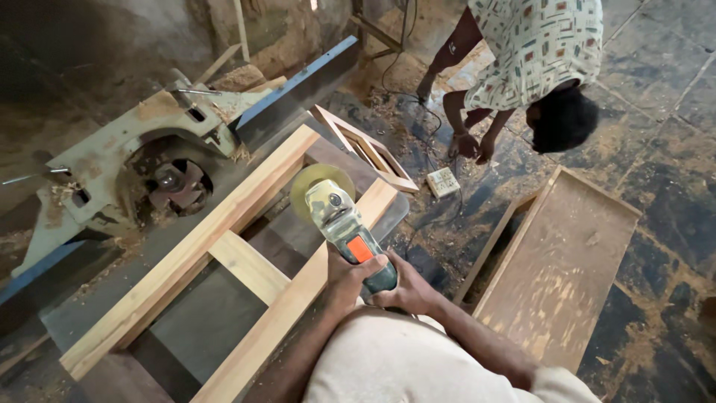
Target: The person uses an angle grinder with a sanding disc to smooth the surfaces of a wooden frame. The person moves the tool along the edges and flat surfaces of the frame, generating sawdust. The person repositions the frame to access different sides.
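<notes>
Both hands [377,283], fingers clamped, hold an angle grinder [344,224] pointing away up-left, disc over the wooden frame [224,246].

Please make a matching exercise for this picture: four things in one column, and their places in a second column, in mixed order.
Things:
1. green angle grinder with orange switch
2. pale wooden frame
3. white square socket box
4. flat brown wooden panel

Places:
A. on the dark floor, near another person's hands
B. leaning at the right, beside the person
C. held in both hands, left hand and right hand
D. lying on the workbench, under the disc

Pairs: 1-C, 2-D, 3-A, 4-B
</notes>
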